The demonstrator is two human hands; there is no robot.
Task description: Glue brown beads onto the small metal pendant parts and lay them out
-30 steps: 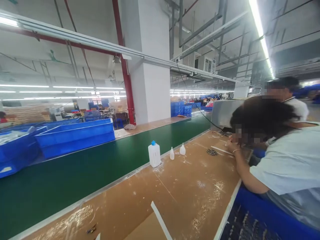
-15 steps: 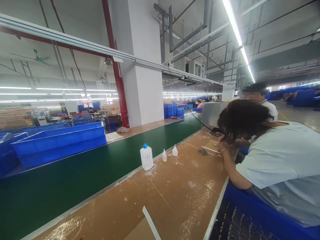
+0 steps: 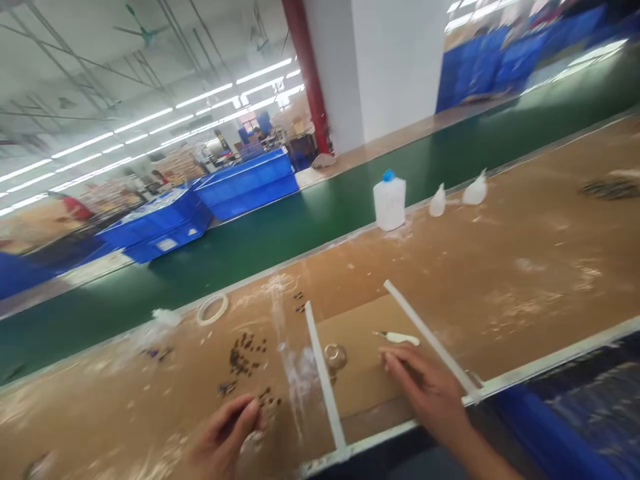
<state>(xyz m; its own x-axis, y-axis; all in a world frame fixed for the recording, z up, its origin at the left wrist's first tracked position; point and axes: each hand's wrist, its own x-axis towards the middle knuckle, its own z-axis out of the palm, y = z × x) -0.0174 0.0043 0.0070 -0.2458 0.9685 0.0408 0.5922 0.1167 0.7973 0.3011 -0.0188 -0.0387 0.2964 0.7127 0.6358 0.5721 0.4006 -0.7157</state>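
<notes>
My left hand [image 3: 227,433] is at the lower left, thumb and fingers pressed together beside small dark pieces [image 3: 243,355] on the brown tabletop; whatever is in the pinch is too small to tell. Over the right part of a cardboard sheet [image 3: 360,333] is my right hand [image 3: 425,387], its fingers curled and closed near a white-handled tool [image 3: 397,338]. Anything between those fingertips cannot be made out. A small round translucent dish [image 3: 335,357] rests at the sheet's left side. White strips [image 3: 323,373] run along both sides of the cardboard.
A large white bottle with blue cap [image 3: 390,203] and two small bottles [image 3: 437,201] stand near the green belt [image 3: 250,247]. A tape roll [image 3: 213,309] and crumpled plastic [image 3: 163,320] lie left. Blue bins [image 3: 250,185] stand beyond the belt.
The view has swung left and down, bringing both my hands, the cardboard, the dish and the dark pieces into sight. The people at the right are out of view.
</notes>
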